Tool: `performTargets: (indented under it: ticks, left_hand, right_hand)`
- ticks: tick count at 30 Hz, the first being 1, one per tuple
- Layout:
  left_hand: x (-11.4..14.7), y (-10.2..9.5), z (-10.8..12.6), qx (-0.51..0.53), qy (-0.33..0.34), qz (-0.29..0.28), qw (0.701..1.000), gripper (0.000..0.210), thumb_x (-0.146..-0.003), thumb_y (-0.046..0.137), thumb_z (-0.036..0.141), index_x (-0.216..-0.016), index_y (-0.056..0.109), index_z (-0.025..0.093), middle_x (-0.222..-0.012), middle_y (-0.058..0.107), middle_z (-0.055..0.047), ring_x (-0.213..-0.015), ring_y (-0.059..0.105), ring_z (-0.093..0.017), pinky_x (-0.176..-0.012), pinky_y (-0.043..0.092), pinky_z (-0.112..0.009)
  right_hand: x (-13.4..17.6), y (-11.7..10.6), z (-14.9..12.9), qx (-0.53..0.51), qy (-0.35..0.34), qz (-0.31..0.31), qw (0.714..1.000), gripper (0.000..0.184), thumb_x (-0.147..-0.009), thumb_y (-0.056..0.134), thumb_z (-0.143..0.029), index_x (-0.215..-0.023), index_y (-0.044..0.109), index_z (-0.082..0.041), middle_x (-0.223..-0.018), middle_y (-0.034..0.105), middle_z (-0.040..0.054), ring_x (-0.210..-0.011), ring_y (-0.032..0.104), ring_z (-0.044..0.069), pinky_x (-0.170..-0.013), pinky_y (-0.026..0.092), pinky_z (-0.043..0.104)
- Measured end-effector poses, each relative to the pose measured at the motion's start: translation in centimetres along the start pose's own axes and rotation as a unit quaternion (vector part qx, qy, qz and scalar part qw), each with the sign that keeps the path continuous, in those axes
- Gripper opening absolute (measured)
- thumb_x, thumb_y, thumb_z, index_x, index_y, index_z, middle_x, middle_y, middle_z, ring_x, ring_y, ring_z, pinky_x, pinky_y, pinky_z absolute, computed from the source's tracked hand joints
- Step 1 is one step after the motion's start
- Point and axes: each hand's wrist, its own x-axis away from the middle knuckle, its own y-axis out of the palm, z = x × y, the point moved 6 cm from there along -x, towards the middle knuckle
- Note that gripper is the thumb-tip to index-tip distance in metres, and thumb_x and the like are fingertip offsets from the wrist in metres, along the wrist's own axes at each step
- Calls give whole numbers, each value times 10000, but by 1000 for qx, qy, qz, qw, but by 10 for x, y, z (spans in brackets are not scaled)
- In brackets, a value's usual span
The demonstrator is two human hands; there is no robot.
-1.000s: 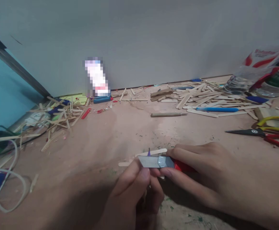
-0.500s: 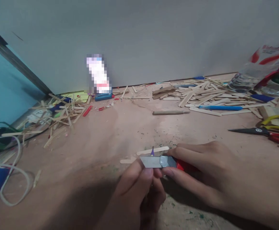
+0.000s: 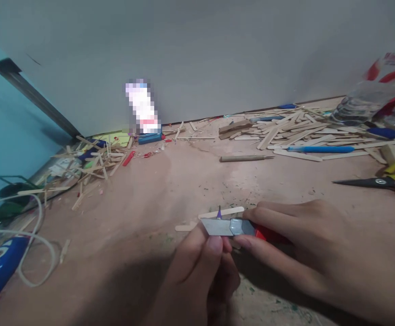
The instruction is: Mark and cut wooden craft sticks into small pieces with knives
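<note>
Messy pinkish worktop point(image 3: 170, 176) here, wooden sticks point(image 3: 297, 131) piled at 2 o'clock. Right hand point(image 3: 307, 246) has its grip round a red cutter point(image 3: 240, 227) near 5 o'clock; left hand point(image 3: 197, 271) is pinching a mostly hidden purple-tipped piece point(image 3: 219, 213) by the blade point(image 3: 216, 227).

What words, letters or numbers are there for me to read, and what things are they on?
No whole word reads clearly.
Red-and-white packet, far right: red printing along its top, too blurred to read.
Blue object, lower left: big white marks, maybe letters or numbers, tilted and cut off, so I can't be sure.
Bright screen, against the wall: blocked out, so unreadable.
</note>
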Motion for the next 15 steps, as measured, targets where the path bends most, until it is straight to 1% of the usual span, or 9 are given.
performTargets:
  ticks: [2,4,6,8,12,13,15]
  left_hand:
    - [2,-4,0,0,-3,25,1000,464,-877,833,629,-1067,694,229,-734,635,40,-501,481,-63,-423,281,-152]
    - [3,-6,-1,0,-4,39,999,454,-882,830,617,-1092,699,236,-739,642,34,-514,513,-69,-420,276,-149]
    - [3,-5,0,-2,5,26,1000,431,-903,809,617,-1062,693,233,-701,621,39,-506,503,-67,-415,266,-143]
    - [3,-2,1,-1,13,12,1000,434,-909,801,625,-1017,684,221,-670,601,45,-489,475,-59,-414,270,-138]
    - [2,1,5,-2,22,14,1000,446,-900,821,616,-997,673,207,-649,607,49,-440,413,-37,-399,280,-124]
    - [2,2,6,-7,25,4,1000,451,-905,814,623,-990,664,207,-627,605,54,-423,384,-33,-391,281,-119]
    - [0,7,9,-22,39,-34,998,478,-913,795,657,-977,642,209,-573,600,64,-392,336,-27,-377,287,-107]
  right_hand:
    - [1,-1,-1,6,-10,10,1000,384,-1098,497,-404,-742,548,-269,-583,544,-24,-491,538,167,-496,299,348]
    - [1,-1,-2,13,-16,17,1000,375,-1094,506,-404,-743,543,-277,-565,540,-30,-444,492,166,-473,256,361]
    - [1,0,-3,19,-19,23,999,373,-1092,515,-411,-743,538,-282,-557,539,-36,-411,445,162,-464,215,371]
    - [1,-1,-4,24,-21,28,999,375,-1092,517,-412,-739,526,-285,-554,521,-37,-404,425,161,-467,202,373]
    - [1,-1,-5,32,-28,25,999,371,-1089,511,-383,-730,506,-290,-548,457,-40,-414,396,167,-480,230,375]
    - [1,-2,-5,31,-29,25,999,374,-1092,499,-382,-730,512,-290,-551,456,-37,-417,395,169,-481,241,375]
    - [1,-7,-5,35,-23,38,998,408,-1106,462,-400,-717,517,-288,-548,452,-32,-420,383,168,-481,263,373]
